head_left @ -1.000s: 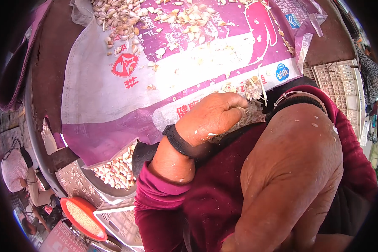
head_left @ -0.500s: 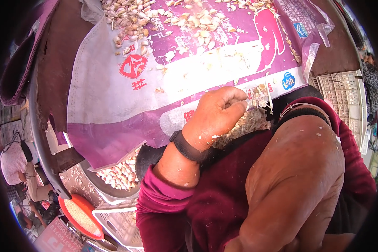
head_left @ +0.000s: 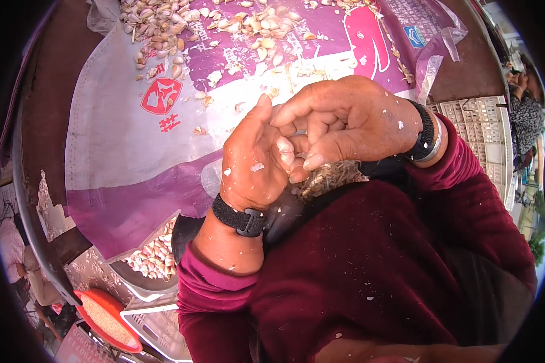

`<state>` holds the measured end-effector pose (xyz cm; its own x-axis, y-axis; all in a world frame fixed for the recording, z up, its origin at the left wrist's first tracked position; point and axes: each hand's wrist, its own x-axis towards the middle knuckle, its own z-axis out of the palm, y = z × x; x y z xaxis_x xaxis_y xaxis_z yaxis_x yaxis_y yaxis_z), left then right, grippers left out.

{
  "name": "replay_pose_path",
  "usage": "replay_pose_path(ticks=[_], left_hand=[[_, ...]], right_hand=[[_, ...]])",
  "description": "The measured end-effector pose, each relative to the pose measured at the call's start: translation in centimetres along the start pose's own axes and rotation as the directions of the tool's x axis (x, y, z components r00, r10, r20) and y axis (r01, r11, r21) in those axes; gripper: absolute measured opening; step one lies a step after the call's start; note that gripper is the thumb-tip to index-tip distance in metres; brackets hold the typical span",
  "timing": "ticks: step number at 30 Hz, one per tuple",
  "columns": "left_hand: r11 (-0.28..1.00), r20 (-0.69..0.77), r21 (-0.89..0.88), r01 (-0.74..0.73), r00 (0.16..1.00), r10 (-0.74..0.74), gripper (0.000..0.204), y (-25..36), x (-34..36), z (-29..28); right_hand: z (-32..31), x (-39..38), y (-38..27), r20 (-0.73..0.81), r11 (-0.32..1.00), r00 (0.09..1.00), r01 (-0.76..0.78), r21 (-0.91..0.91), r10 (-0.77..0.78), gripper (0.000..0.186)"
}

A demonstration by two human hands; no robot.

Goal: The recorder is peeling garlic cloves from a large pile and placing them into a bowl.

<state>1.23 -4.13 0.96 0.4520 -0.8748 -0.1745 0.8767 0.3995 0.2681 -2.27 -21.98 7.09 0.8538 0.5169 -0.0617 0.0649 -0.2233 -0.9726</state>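
Observation:
My left hand (head_left: 251, 154) is turned partly palm up, thumb raised and fingers curled inward. My right hand (head_left: 363, 121) bends over from the right, its thumb and fingertips meeting the left fingers. Whether a clove sits between them I cannot make out; the pale tips there may be nails. Bits of papery skin stick to both hands. Beyond them, garlic cloves (head_left: 266, 27) lie scattered on a purple and white printed sack (head_left: 121, 133). Dry garlic peelings (head_left: 327, 179) are heaped just below my hands, near my lap.
A dark pan of garlic cloves (head_left: 154, 257) stands under the sack's left corner. Further down left are a red basin (head_left: 106, 317) of pale contents and a white crate (head_left: 163, 333). Another white crate (head_left: 475, 145) is at the right. A metal bar (head_left: 27, 206) curves along the left.
My right hand has come down from close to the camera to meet the left. My left hand has turned more palm up. The view has shifted, moving the surroundings leftward.

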Motion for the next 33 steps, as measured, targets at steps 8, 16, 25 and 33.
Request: replay_pose_path(ticks=[8,16,25,33], left_hand=[[0.974,-0.119,0.219,-0.064,0.989,0.092,0.028,0.0,0.6,-1.9],[0.955,-0.264,0.292,-0.056,0.955,0.137,0.024,-0.2,1.0,-1.0],[0.998,-0.347,0.057,-0.038,0.936,0.055,0.047,-0.8,2.0,-1.8],[0.985,-0.221,0.174,0.017,0.975,0.022,0.031,-1.1,2.4,-3.7]], right_hand=[[-10.6,6.5,10.4,-0.313,0.542,0.874,-0.070,-0.838,-0.371,0.016],[-12.0,9.4,13.4,-0.233,0.307,0.938,-0.150,-0.940,-0.256,0.022],[-2.8,3.0,6.0,-0.135,0.670,0.915,0.173,-0.722,-0.381,0.016],[-11.4,2.2,11.9,-0.289,0.387,0.875,-0.130,-0.913,-0.387,0.015]])
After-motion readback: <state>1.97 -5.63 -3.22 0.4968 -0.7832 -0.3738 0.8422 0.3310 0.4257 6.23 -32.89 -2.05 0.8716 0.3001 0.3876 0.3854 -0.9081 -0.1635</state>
